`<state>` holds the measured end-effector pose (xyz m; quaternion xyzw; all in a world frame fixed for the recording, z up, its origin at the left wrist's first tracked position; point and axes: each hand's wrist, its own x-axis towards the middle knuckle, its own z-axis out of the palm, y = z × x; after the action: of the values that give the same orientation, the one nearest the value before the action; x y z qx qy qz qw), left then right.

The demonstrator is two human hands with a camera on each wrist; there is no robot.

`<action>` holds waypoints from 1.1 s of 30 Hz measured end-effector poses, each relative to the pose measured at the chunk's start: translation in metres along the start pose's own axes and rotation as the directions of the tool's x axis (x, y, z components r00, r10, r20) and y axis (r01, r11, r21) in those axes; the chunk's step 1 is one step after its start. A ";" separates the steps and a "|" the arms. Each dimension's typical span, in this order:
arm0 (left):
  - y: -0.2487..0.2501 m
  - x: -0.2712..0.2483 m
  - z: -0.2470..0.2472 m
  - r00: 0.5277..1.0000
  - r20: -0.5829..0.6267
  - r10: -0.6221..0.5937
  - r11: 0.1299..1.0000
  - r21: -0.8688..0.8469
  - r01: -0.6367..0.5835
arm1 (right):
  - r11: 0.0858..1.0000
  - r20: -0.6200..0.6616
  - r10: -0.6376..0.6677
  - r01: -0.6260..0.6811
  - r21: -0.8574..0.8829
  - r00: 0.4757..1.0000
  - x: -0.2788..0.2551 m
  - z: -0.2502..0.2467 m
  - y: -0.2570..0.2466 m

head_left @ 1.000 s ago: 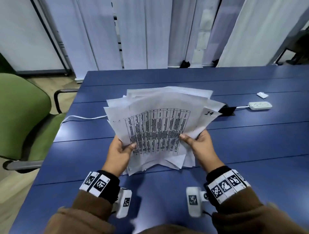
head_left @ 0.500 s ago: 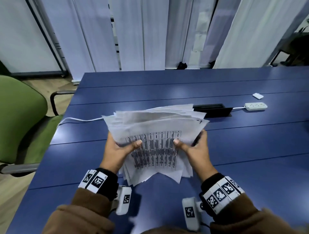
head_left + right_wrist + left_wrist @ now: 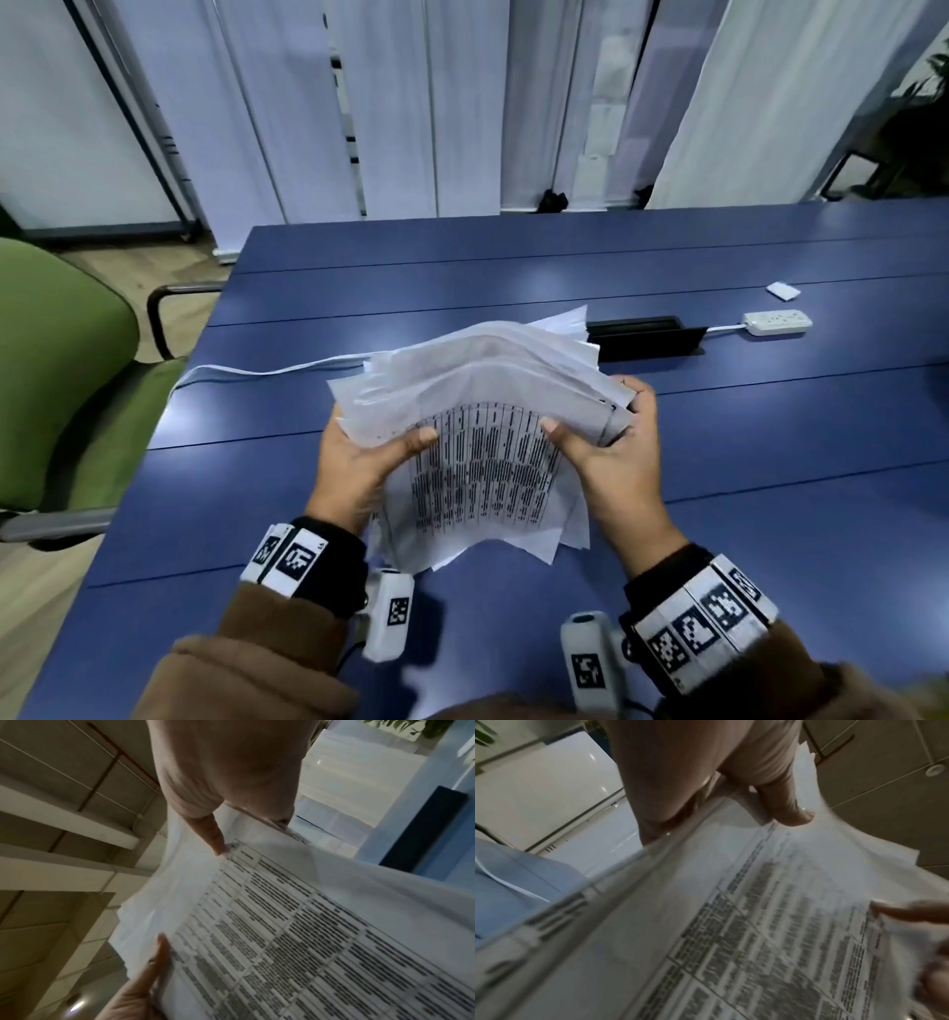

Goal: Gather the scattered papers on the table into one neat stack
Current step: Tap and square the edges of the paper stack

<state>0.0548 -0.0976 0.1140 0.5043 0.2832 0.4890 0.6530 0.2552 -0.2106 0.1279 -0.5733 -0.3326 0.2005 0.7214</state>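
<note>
A loose bundle of white papers stands on its lower edge on the blue table, its top bowed away from me. The front sheet carries a printed table of black text. My left hand grips the bundle's left side, thumb on the front sheet and fingers behind. On the other side my right hand grips it the same way. The sheet edges are uneven and fan out at the top and bottom. Both wrist views show a thumb pressed on the printed sheet.
A black cable box is set into the table just behind the papers. A white power strip and a small white object lie at the far right. A white cable runs off the left. A green chair stands left.
The bundle has been pulled closer and stood more upright, its top bending away. Both hands have slid nearer together on its sides. The cable box behind is now uncovered.
</note>
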 end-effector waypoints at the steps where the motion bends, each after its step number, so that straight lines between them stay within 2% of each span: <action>1: 0.001 0.001 -0.003 1.000 -0.013 -0.001 1.000 -0.007 0.001 | 1.000 -0.021 -0.006 0.005 -0.017 1.000 0.001 -0.003 0.000; 5: 0.003 -0.001 -0.006 0.999 0.026 -0.040 0.999 0.021 0.040 | 0.999 -0.144 0.026 -0.022 0.031 0.989 0.003 -0.012 0.010; 8: -0.001 -0.006 -0.004 0.997 0.055 -0.062 0.998 0.036 0.060 | 0.997 -0.042 0.028 -0.025 0.079 0.999 -0.006 -0.004 0.005; 11: 0.001 -0.006 -0.005 0.996 0.057 -0.069 0.997 0.023 0.068 | 0.998 -0.068 -0.016 0.021 0.065 0.998 -0.007 -0.005 0.000; 13: 0.002 -0.006 -0.007 0.995 0.071 -0.070 0.997 0.026 0.068 | 0.998 -0.066 0.062 -0.060 0.033 0.996 -0.001 -0.010 0.004; 16: 0.001 -0.006 -0.007 0.990 0.120 -0.075 0.996 0.051 0.069 | 0.968 0.136 0.243 -0.250 0.038 0.960 0.000 -0.012 0.010; 18: 0.001 -0.007 -0.008 0.988 0.128 -0.085 0.996 0.040 0.081 | 0.964 0.230 0.254 -0.265 0.018 0.939 -0.003 -0.009 0.007; 20: 0.004 -0.005 -0.010 0.990 0.117 -0.079 0.997 0.037 0.075 | 0.965 0.218 0.250 -0.262 0.028 0.943 0.003 -0.012 0.009; 22: 0.005 -0.004 -0.012 0.990 0.123 -0.067 0.997 0.040 0.062 | 0.950 0.172 0.310 -0.313 -0.011 0.935 0.011 -0.015 0.010; 24: 0.005 -0.005 -0.009 0.989 0.130 -0.069 0.997 0.051 0.063 | 0.909 0.201 0.417 -0.404 -0.105 0.886 0.015 -0.014 0.009; 26: 0.002 -0.006 -0.002 0.996 0.061 -0.070 0.996 0.068 0.065 | 0.897 0.239 0.442 -0.420 -0.140 0.864 0.015 -0.008 0.008; 29: 0.008 -0.005 0.013 0.992 -0.125 0.019 0.993 0.117 -0.004 | 0.931 0.104 0.362 -0.364 0.003 0.926 0.009 0.012 0.002; 31: 0.015 -0.003 0.027 0.981 -0.178 0.080 0.991 0.120 -0.059 | 0.949 0.003 0.296 -0.294 0.112 0.955 0.004 0.024 0.000; 33: 0.020 -0.002 0.035 0.967 -0.218 0.130 0.990 0.087 -0.113 | 0.979 -0.085 0.182 -0.173 0.109 0.980 -0.002 0.033 -0.001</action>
<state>0.0776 -0.1127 0.1437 0.4864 0.3410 0.5707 0.5670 0.2308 -0.1893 0.1323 -0.5723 -0.2351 0.2534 0.7437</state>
